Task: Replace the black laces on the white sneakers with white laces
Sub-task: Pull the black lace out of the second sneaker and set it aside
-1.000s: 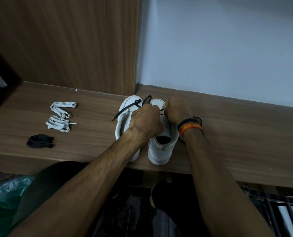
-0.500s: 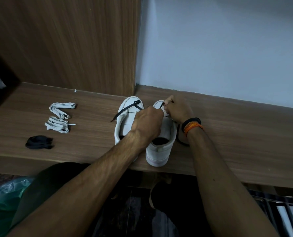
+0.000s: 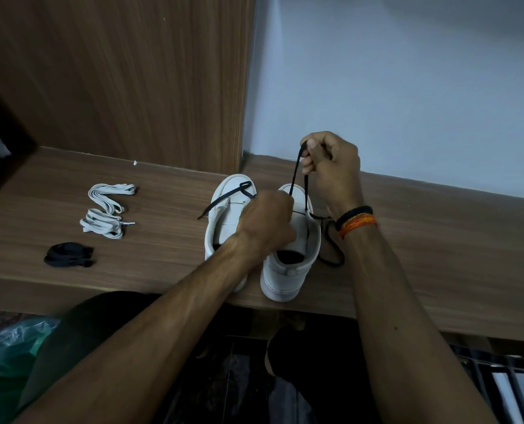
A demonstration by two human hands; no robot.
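Right hand [image 3: 331,166] raised at 12 o'clock of right sneaker [image 3: 291,240], grip pinching black lace [image 3: 297,169] loop, drawn taut. Left hand [image 3: 266,223] fisted over tongue, steadying; contents of that grip: cannot tell. Left sneaker [image 3: 224,215] beside, touching. White laces [image 3: 107,209] on bench [image 3: 438,255] at 9 o'clock. Advice: pull straight up, free one eyelet at a time, hold shoe down. No readable brand or writing.

Shelf [image 3: 438,255] bare rightward — white laces [image 3: 107,209] leftward.
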